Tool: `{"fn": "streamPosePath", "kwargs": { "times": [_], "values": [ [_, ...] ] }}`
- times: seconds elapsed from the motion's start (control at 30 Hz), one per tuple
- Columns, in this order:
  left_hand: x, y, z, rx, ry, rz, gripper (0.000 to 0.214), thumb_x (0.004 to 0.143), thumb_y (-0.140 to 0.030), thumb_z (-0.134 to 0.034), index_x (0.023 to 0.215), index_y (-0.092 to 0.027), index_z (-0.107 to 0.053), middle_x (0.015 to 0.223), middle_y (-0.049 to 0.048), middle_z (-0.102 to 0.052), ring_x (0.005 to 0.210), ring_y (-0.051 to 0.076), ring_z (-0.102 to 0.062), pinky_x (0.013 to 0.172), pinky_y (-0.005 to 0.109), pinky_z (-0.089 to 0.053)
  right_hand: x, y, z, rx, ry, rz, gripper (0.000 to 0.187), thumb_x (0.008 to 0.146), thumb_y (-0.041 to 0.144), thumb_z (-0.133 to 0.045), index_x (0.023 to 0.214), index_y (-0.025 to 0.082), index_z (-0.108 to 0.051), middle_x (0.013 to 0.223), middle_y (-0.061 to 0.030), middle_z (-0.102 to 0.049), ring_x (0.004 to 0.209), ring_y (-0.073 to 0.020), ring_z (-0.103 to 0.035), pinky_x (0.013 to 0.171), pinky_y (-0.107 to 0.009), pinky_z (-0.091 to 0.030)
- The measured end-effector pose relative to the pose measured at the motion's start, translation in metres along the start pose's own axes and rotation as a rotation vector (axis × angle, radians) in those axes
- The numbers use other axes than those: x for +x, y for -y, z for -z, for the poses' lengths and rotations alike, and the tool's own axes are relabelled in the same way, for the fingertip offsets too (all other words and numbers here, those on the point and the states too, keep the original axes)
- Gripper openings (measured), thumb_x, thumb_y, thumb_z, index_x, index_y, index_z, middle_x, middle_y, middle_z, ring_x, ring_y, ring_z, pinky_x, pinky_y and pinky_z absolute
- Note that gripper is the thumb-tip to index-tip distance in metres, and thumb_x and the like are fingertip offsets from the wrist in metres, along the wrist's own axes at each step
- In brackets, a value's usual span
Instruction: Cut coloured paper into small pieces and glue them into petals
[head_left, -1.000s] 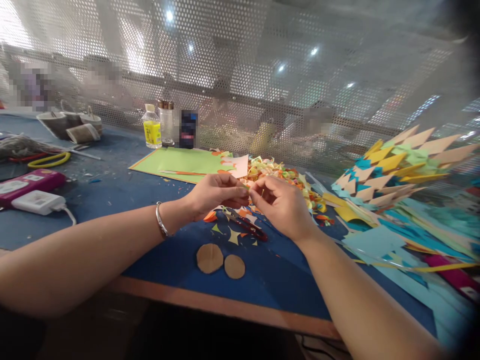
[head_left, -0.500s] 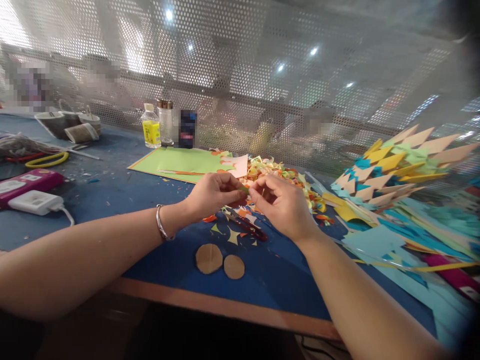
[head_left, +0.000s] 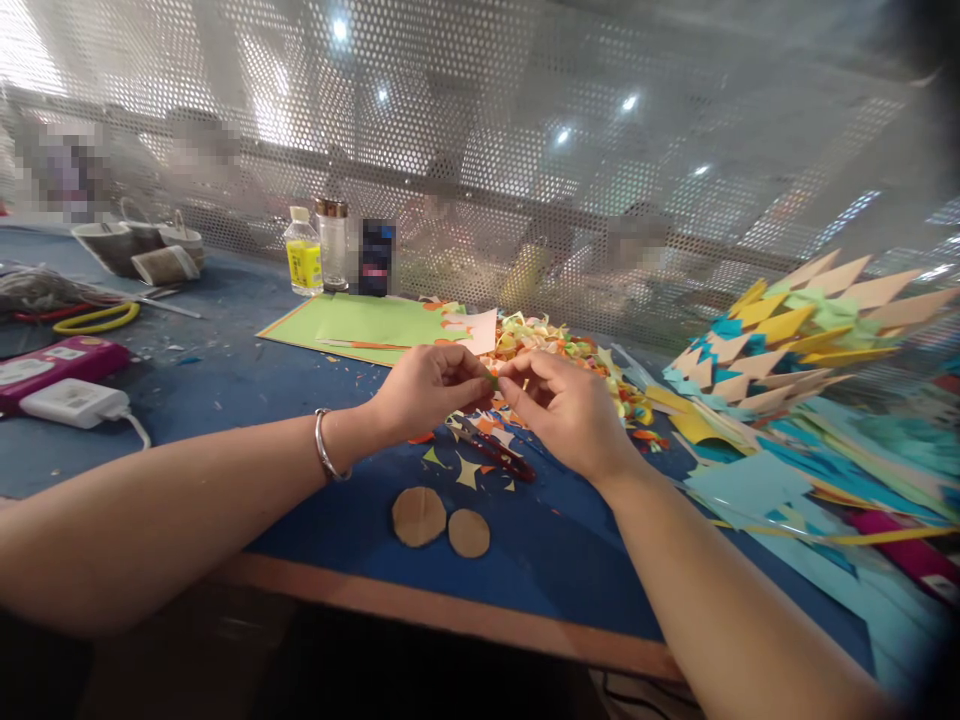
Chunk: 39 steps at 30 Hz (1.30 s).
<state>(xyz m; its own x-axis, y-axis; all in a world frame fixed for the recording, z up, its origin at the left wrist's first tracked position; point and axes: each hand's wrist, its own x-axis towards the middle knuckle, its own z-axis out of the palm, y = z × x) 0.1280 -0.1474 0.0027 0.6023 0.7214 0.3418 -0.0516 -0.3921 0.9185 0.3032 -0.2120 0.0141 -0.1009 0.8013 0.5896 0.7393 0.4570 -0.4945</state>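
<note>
My left hand [head_left: 439,380] and my right hand [head_left: 564,405] meet over the middle of the table, fingertips pinched. Between them shows a tiny green paper piece [head_left: 493,381], mostly hidden by the fingers. Below the hands lie red-handled scissors [head_left: 506,457], partly covered by my right hand, among paper scraps [head_left: 467,470]. Closer to me, a larger cardboard disc [head_left: 419,517] and a smaller cardboard disc [head_left: 469,534] lie flat side by side. Behind the hands are a green paper sheet [head_left: 367,325] and a heap of curled colourful paper bits [head_left: 551,335].
A bottle with a yellow label [head_left: 304,255] and a clear jar [head_left: 334,250] stand at the back. Left are yellow-handled scissors [head_left: 97,318], a magenta power strip [head_left: 82,358] and a white plug [head_left: 75,402]. A spiky folded-paper piece [head_left: 780,335] and blue paper sheets [head_left: 757,485] occupy the right.
The green paper piece has turned slightly between my fingertips and less of it shows. Both hands stay almost in the same place.
</note>
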Motion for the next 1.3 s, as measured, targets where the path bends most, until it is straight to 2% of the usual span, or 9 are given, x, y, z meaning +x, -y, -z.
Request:
{"fn": "streamPosePath", "kwargs": {
  "times": [0.13, 0.33, 0.53, 0.73, 0.9, 1.07, 1.3],
  "values": [
    [-0.001, -0.001, 0.001, 0.146, -0.009, -0.049, 0.013, 0.079, -0.027, -0.063, 0.081, -0.015, -0.063, 0.073, 0.0038, -0.071, 0.066, 0.011, -0.064, 0.064, 0.025, -0.052, -0.001, 0.000, -0.001, 0.011, 0.034, 0.004, 0.007, 0.085, 0.024, -0.059, 0.082, 0.018, -0.061, 0.067, 0.0011, -0.056, 0.053, -0.0088, -0.048, 0.050, -0.025, -0.040],
    [-0.001, -0.006, 0.005, 0.394, -0.032, -0.083, 0.004, 0.074, -0.020, -0.061, 0.072, -0.016, -0.060, 0.061, -0.0010, -0.061, 0.056, 0.008, -0.052, 0.052, 0.022, -0.040, -0.002, 0.000, 0.000, -0.028, 0.043, 0.021, 0.005, 0.083, 0.022, -0.059, 0.080, 0.019, -0.059, 0.065, 0.0018, -0.055, 0.054, -0.0092, -0.047, 0.051, -0.024, -0.040],
    [-0.002, -0.006, 0.003, 0.398, -0.045, -0.116, 0.004, 0.075, -0.018, -0.059, 0.072, -0.017, -0.058, 0.059, -0.0030, -0.057, 0.055, 0.008, -0.047, 0.052, 0.022, -0.037, -0.001, 0.004, -0.002, -0.001, 0.092, 0.010, 0.005, 0.082, 0.022, -0.058, 0.078, 0.019, -0.056, 0.069, 0.0011, -0.054, 0.053, -0.0090, -0.048, 0.052, -0.025, -0.040],
    [-0.003, -0.009, 0.000, 0.426, -0.029, -0.126, 0.006, 0.075, -0.018, -0.060, 0.071, -0.017, -0.056, 0.060, -0.0031, -0.057, 0.053, 0.007, -0.045, 0.050, 0.021, -0.035, -0.002, 0.002, -0.005, -0.017, 0.082, 0.036, 0.007, 0.080, 0.020, -0.056, 0.074, 0.020, -0.053, 0.065, 0.0025, -0.049, 0.057, -0.0106, -0.047, 0.054, -0.026, -0.038],
    [-0.003, -0.007, 0.001, 0.303, 0.007, -0.098, 0.008, 0.078, -0.019, -0.059, 0.072, -0.017, -0.054, 0.060, -0.0030, -0.060, 0.053, 0.007, -0.052, 0.051, 0.020, -0.039, 0.000, 0.002, -0.006, -0.086, 0.030, 0.019, 0.007, 0.075, 0.018, -0.056, 0.071, 0.020, -0.051, 0.061, 0.0038, -0.046, 0.053, -0.0101, -0.042, 0.052, -0.026, -0.035],
    [-0.003, -0.008, 0.001, 0.228, 0.020, -0.063, 0.005, 0.079, -0.019, -0.058, 0.075, -0.017, -0.055, 0.064, -0.0008, -0.063, 0.058, 0.009, -0.060, 0.054, 0.021, -0.043, 0.000, 0.003, -0.004, -0.106, 0.007, 0.021, 0.008, 0.076, 0.021, -0.055, 0.069, 0.020, -0.050, 0.061, 0.0035, -0.047, 0.052, -0.0098, -0.042, 0.052, -0.026, -0.035],
    [-0.004, -0.010, -0.001, 0.511, -0.031, -0.162, 0.003, 0.072, -0.019, -0.057, 0.070, -0.018, -0.055, 0.059, -0.0034, -0.053, 0.054, 0.008, -0.044, 0.051, 0.023, -0.033, -0.002, 0.003, -0.005, -0.132, 0.057, 0.066, 0.009, 0.077, 0.021, -0.056, 0.070, 0.020, -0.051, 0.062, 0.0020, -0.050, 0.057, -0.0118, -0.046, 0.055, -0.026, -0.036]
  ]
}}
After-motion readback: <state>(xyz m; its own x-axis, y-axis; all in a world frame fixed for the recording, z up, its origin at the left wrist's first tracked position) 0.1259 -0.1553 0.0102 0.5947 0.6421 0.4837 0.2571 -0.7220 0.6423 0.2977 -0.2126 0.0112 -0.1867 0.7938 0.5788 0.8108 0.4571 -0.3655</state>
